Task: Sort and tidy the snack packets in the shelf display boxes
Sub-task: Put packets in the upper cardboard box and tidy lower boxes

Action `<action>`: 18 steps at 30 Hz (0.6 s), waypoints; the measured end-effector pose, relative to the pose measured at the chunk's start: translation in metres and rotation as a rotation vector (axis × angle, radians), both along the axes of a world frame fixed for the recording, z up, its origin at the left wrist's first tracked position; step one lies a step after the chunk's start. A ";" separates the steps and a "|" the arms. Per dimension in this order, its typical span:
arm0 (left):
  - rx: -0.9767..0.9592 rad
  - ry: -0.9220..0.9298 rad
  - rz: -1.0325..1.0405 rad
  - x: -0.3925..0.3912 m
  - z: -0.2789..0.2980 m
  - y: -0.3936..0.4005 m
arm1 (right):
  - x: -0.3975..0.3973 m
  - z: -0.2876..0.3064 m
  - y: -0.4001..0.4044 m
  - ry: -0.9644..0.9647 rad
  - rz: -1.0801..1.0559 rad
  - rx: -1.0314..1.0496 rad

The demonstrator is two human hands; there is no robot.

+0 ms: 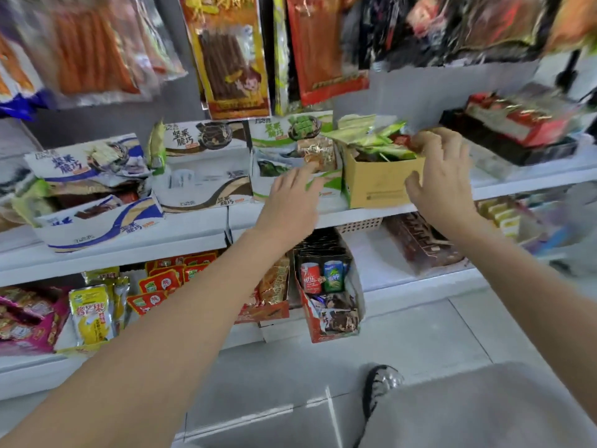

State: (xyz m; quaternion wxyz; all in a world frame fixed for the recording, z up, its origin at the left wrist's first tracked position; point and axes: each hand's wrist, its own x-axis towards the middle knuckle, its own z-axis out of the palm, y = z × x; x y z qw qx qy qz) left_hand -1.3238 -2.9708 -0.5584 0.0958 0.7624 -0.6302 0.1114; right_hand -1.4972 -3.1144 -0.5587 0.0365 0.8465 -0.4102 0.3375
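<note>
A plain brown cardboard box [376, 182] full of green snack packets [371, 137] stands on the middle shelf [193, 221]. My right hand [441, 169] wraps the box's right corner, fingers over the top rim and thumb on the front face. My left hand [292, 195] reaches out with fingers apart, its tips at the front of the green-and-white display box [277, 147] just left of the brown one. A gold packet [318, 151] sits in that green box. A brown-and-white box [206, 169] and a blue-and-white box [93, 195] stand further left.
Long sausage and stick-snack packs [232, 56] hang above. The lower shelf holds a red box of drink-print packets [326, 292], yellow packets [92, 313] and red packets [161, 282]. A red and black tray [520, 130] sits at the right. My shoe [379, 389] is on the grey floor.
</note>
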 end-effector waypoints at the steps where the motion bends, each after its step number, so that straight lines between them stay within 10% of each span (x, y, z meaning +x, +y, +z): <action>1: -0.016 0.014 -0.008 -0.004 0.007 -0.013 | 0.000 0.006 -0.014 0.013 -0.010 0.038; 9: -0.075 0.077 -0.081 -0.005 0.032 -0.100 | 0.037 0.042 -0.125 0.191 0.090 0.397; 18: 0.111 0.092 -0.060 -0.001 0.010 -0.123 | 0.066 0.034 -0.160 0.566 0.040 0.283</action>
